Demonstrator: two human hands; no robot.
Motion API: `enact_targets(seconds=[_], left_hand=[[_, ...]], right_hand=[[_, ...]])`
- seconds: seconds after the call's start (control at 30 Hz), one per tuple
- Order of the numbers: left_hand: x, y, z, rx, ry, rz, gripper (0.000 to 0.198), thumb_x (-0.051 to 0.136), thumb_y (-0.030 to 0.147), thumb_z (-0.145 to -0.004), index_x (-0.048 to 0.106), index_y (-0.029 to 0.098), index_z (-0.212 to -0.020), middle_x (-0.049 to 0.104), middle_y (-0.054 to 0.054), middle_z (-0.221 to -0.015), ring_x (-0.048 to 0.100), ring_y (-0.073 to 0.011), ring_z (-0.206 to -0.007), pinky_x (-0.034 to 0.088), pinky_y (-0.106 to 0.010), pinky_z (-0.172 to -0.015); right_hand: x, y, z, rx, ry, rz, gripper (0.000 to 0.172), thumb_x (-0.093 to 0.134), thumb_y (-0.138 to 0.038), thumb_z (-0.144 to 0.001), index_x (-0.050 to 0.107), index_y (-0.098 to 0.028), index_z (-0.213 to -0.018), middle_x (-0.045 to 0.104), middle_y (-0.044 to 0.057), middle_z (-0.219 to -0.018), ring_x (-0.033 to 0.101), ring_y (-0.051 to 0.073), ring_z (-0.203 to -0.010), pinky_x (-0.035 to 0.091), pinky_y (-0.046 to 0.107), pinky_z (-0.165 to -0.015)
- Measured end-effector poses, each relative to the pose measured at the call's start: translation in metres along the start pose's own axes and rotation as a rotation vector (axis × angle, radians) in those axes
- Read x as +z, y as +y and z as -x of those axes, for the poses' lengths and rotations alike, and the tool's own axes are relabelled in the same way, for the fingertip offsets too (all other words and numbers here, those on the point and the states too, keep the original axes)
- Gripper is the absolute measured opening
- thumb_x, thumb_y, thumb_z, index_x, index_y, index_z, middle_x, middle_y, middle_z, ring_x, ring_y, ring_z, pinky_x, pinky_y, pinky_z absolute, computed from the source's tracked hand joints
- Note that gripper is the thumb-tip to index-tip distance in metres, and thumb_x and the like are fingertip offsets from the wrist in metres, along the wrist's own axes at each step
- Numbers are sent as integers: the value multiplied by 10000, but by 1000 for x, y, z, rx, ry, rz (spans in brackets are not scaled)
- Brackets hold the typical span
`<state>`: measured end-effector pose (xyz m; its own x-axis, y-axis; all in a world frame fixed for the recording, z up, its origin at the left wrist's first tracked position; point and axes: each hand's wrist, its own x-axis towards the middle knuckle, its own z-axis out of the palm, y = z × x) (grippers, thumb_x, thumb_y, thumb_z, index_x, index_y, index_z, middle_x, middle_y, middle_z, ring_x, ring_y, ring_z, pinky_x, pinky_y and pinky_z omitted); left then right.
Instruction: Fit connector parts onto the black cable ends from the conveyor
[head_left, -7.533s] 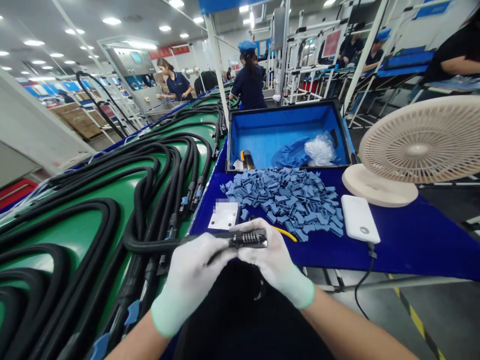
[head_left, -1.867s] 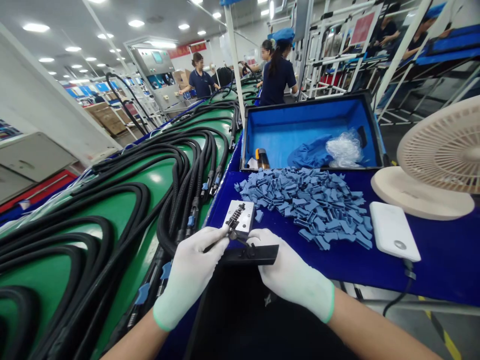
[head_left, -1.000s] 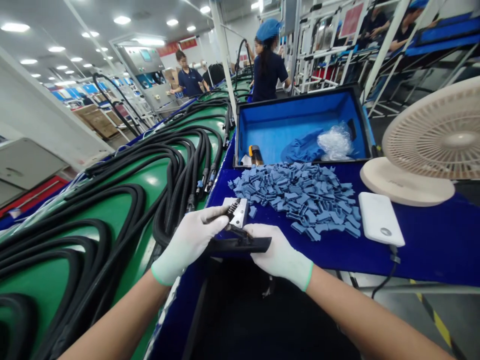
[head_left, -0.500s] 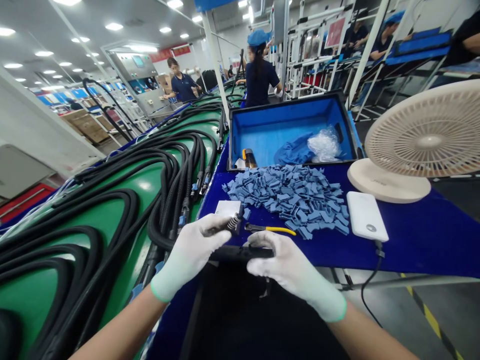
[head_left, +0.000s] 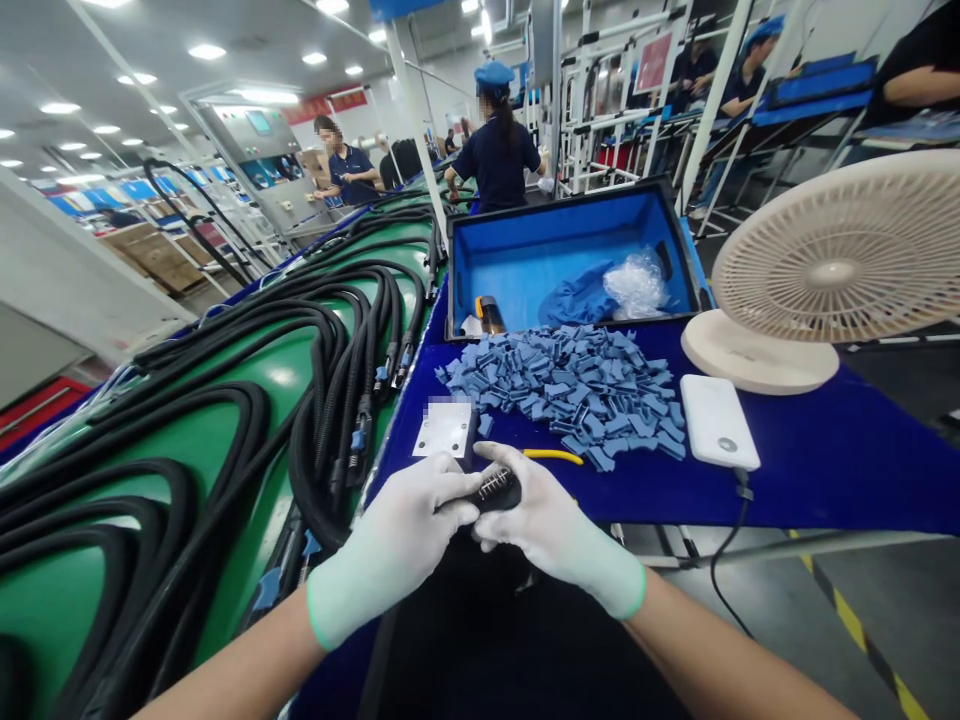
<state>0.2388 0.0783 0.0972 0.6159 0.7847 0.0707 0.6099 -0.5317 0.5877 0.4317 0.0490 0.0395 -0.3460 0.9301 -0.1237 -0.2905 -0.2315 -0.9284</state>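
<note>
Black spring-coiled fitting (head_left: 496, 488) lies between the fingertips, pinched by the left hand (head_left: 409, 525) and right hand (head_left: 551, 525); part-hidden, it seems mid-assembly, and the next move calls for even thumb pressure.

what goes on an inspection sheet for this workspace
Surface: blue table beside green bench
Job's things: black part, spring showing
Clutter: clips heaped; white block; yellow handle partly hidden; fan and white device to the right
Hands: left hand and right hand, gloved, both gripping black part
Cables: dark cable hangs from white device; black hoses lie on green bench
Surroundings: blue crate behind clips; several people beyond
</note>
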Motion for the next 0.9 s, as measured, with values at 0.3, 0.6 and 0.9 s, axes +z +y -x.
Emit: enact_targets(seconds=[0.3,0.6,0.9], left_hand=[[0,-29,-17,-64,-112,316,572,787,267,-788,649,260,-1344,670,-34,-1043,618,-201,-899,528,-350,-836],[22,-17,9,-152,190,119,194,768,324,-800,780,266,-985,708,-44,-863,651,-233,-806,536,-365,-811],[16,-21,40,-494,741,1162,233,676,358,-932,666,261,-1144,569,2,-789,561,-133,-684,539,-263,-653]], right_hand=[[-2,-2,1,-33,-49,-19,815,689,-37,-650,511,-268,-1410,619,3,-1042,642,125,-650,559,304,-637],[3,8,2,-110,234,-74,479,692,-94,-623,681,-200,-1090,702,42,-1019,664,183,-793,583,329,-745],[2,10,-14,-382,-216,579,193,680,-279,-920,741,-213,-1091,736,45,-1145,684,198,-1048,526,326,-973]])
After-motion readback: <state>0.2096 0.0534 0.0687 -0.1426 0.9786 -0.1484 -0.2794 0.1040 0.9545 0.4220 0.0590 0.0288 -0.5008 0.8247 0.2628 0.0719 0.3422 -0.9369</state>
